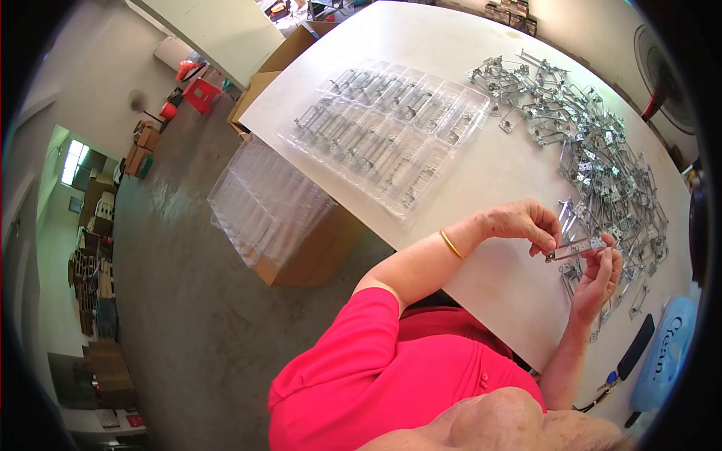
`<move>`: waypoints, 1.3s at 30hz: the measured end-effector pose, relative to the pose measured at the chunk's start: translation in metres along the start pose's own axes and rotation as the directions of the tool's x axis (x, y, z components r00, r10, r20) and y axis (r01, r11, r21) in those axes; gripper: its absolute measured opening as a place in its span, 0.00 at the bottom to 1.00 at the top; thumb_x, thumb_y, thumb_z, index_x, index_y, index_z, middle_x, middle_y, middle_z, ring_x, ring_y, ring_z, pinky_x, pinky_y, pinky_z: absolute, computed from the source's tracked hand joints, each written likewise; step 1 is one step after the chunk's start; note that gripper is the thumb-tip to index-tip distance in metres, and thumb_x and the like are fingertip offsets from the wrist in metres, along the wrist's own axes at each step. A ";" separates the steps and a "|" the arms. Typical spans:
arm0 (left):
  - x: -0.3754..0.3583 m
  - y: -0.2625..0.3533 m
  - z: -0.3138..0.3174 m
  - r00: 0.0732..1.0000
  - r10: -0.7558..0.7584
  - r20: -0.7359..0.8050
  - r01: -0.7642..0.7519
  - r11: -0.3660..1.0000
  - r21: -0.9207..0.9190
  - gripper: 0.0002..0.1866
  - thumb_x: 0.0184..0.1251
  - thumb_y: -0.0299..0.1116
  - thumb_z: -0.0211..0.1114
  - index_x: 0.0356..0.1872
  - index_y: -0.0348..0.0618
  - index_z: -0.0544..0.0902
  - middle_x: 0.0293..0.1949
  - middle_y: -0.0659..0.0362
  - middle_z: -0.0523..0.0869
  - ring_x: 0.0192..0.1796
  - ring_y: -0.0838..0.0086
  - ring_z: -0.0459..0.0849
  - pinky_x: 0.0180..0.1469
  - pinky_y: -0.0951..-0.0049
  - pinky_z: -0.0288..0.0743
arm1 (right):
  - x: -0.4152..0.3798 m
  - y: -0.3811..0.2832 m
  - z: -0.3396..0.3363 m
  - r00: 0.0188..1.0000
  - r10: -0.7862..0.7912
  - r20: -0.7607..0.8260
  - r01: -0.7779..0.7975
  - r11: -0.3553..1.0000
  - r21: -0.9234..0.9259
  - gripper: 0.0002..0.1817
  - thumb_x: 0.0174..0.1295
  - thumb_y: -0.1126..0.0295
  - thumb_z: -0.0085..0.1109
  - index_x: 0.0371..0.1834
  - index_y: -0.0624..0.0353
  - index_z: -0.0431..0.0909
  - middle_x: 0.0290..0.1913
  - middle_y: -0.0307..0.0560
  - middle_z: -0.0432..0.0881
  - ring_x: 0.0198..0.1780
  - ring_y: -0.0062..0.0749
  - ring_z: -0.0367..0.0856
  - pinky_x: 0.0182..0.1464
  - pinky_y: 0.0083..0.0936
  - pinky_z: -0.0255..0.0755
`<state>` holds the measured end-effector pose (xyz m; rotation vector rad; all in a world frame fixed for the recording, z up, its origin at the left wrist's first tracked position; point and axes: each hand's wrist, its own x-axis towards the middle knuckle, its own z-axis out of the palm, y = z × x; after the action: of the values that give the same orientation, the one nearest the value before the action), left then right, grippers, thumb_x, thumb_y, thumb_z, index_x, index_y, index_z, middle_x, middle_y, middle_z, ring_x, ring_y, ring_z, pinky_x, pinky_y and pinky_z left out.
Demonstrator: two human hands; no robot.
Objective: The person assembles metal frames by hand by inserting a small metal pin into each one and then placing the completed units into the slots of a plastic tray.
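Note:
My left hand (524,224), with a gold bangle on its wrist, pinches one end of a small silvery metal bracket (576,249) with a rod-like body. The fingers of my right hand (599,272) are closed at its other end. The bracket is held just above the table, beside a big heap of similar metal pieces (602,154) that curves along the right side. Farther back lies a clear plastic compartment tray (423,171), its sections holding rows of such pieces.
The white table (489,177) has a near edge by my body. Stacked clear trays (263,199) sit on a cardboard box (301,252) at left. A blue Clean package (665,353), a dark phone-like object (636,347) and keys (611,378) lie right. A fan (662,79) stands behind.

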<state>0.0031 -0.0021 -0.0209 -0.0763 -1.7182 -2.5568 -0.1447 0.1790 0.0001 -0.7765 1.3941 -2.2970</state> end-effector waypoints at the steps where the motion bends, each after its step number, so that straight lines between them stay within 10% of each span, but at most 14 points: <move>1: 0.000 0.001 0.000 0.999 0.033 -0.025 -0.033 0.999 -0.020 0.09 0.68 0.30 0.74 0.43 0.36 0.86 0.36 0.57 0.89 0.34 0.75 0.86 0.38 0.76 0.81 | 0.001 0.000 -0.002 1.000 -0.001 0.001 0.001 1.000 0.000 0.08 0.79 0.72 0.46 0.41 0.61 0.73 0.51 0.50 0.81 0.34 0.22 0.81 0.44 0.19 0.80; 11: 0.001 0.037 0.019 0.953 0.174 -0.249 -0.202 0.975 -0.092 0.10 0.70 0.32 0.73 0.44 0.36 0.85 0.36 0.59 0.88 0.35 0.75 0.86 0.39 0.74 0.83 | -0.015 0.001 0.003 0.923 0.126 0.363 -0.032 0.967 -0.254 0.06 0.82 0.71 0.47 0.45 0.60 0.71 0.40 0.42 0.81 0.27 0.18 0.77 0.32 0.16 0.74; 26: -0.130 0.103 0.040 0.732 0.284 -0.619 0.258 0.726 0.638 0.02 0.70 0.24 0.69 0.38 0.36 0.86 0.28 0.68 0.82 0.31 0.88 0.75 0.32 0.82 0.69 | -0.038 0.010 0.014 0.809 0.212 0.547 0.078 0.885 -0.459 0.03 0.74 0.79 0.57 0.48 0.62 0.76 0.31 0.38 0.80 0.28 0.16 0.79 0.30 0.18 0.74; 33: -0.215 0.119 0.027 0.434 0.362 -0.825 0.526 0.642 0.558 0.02 0.70 0.24 0.70 0.38 0.37 0.87 0.29 0.70 0.82 0.32 0.89 0.74 0.34 0.84 0.68 | -0.041 0.016 0.015 0.749 0.235 0.620 0.147 0.853 -0.501 0.05 0.72 0.80 0.60 0.46 0.62 0.77 0.30 0.39 0.80 0.29 0.18 0.81 0.31 0.19 0.74; 39: -0.237 0.120 0.013 0.415 0.340 -0.844 0.595 0.601 0.534 0.04 0.67 0.25 0.69 0.37 0.34 0.87 0.28 0.63 0.86 0.31 0.84 0.79 0.36 0.77 0.74 | -0.042 0.017 0.018 0.757 0.268 0.596 0.127 0.834 -0.537 0.04 0.71 0.80 0.61 0.45 0.62 0.77 0.29 0.39 0.80 0.28 0.17 0.80 0.31 0.18 0.72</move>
<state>0.2486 -0.0303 0.0774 1.3224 -2.0344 -0.9972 -0.1002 0.1821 -0.0199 -1.4875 1.6665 -1.2903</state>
